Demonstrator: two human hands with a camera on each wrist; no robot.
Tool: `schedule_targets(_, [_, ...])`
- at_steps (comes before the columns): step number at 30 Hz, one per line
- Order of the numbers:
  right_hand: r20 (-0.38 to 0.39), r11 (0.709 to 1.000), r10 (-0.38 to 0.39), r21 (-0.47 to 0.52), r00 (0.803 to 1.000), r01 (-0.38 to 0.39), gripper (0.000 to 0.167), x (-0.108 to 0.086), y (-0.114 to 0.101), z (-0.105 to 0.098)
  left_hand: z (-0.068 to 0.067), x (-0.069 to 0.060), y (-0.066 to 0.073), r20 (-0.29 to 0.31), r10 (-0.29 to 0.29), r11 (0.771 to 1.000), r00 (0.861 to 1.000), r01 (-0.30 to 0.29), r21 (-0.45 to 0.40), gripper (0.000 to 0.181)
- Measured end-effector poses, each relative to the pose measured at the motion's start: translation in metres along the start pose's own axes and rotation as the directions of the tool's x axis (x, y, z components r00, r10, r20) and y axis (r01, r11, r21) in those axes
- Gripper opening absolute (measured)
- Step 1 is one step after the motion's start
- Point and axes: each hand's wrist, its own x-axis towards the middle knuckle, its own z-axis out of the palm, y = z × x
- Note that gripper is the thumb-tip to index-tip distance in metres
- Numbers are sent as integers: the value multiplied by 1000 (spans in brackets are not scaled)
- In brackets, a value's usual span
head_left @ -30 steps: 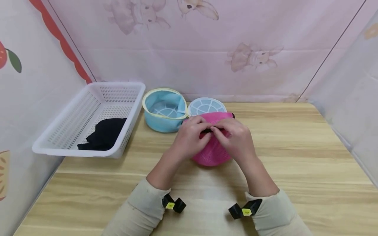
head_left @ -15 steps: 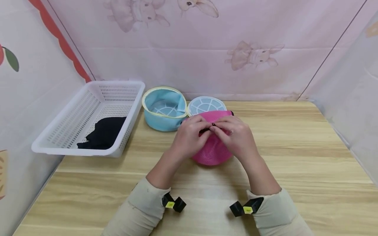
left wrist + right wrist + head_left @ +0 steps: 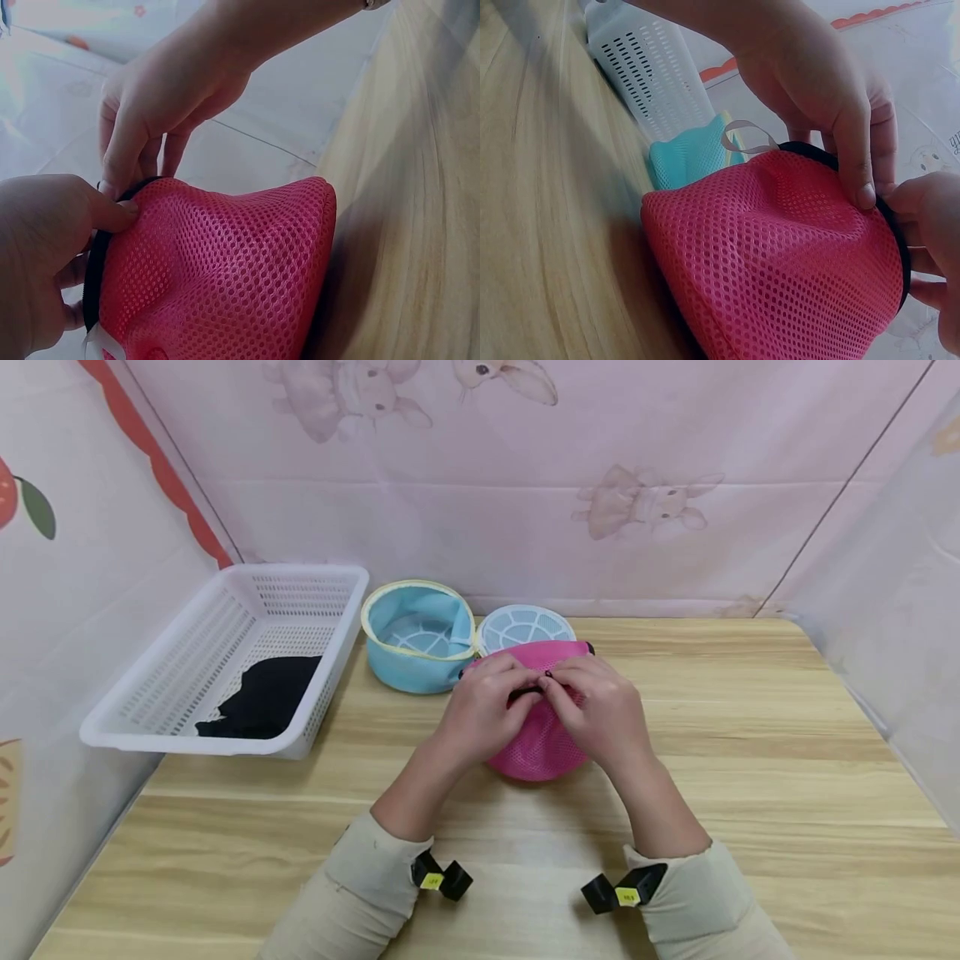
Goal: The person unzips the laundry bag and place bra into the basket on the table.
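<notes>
A pink mesh laundry bag (image 3: 536, 756) stands on the table, its upper edge trimmed with a black zipper (image 3: 93, 279). My left hand (image 3: 480, 714) pinches this edge on the left, thumb on the near mesh and other fingers behind it. Close beside it, my right hand (image 3: 603, 714) pinches the edge between thumb and forefinger. A small dark tip, apparently the zipper pull (image 3: 548, 674), shows at the right fingertips. In the right wrist view a pale fabric loop (image 3: 748, 139) sticks out from the bag's edge. The bag's inside is hidden.
Behind the bag on the left stands an open round blue mesh bag (image 3: 412, 672), its lid (image 3: 527, 627) folded out to the right. A white perforated basket (image 3: 341, 685) with black cloth (image 3: 270, 697) inside stands at the far left. Printed fabric walls border the table (image 3: 750, 760).
The small dark tip has come into sight at the right fingertips and moved slightly right with them along the edge. My left hand and the pink laundry bag stay nearly in place.
</notes>
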Motion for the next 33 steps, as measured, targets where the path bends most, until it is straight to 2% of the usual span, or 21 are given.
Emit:
schedule_targets(11, [-39,1000,-6,6,999,6,9,0,4,1,2,-1,3,55,-50,999,997,51,-14,23])
schedule_targets(21, [-66,999,34,11,997,-33,9,0,6,-2,1,1,3,68,-19,1000,998,20,-22,24])
schedule_targets(29, [-106,1000,26,3,994,-26,9,1,9,-2,1,1,2,55,-36,999,998,38,-35,24])
schedule_targets(33, [-140,1000,16,-12,990,-18,10,3,11,-3,1,3,-1,23,-39,999,999,40,-36,20])
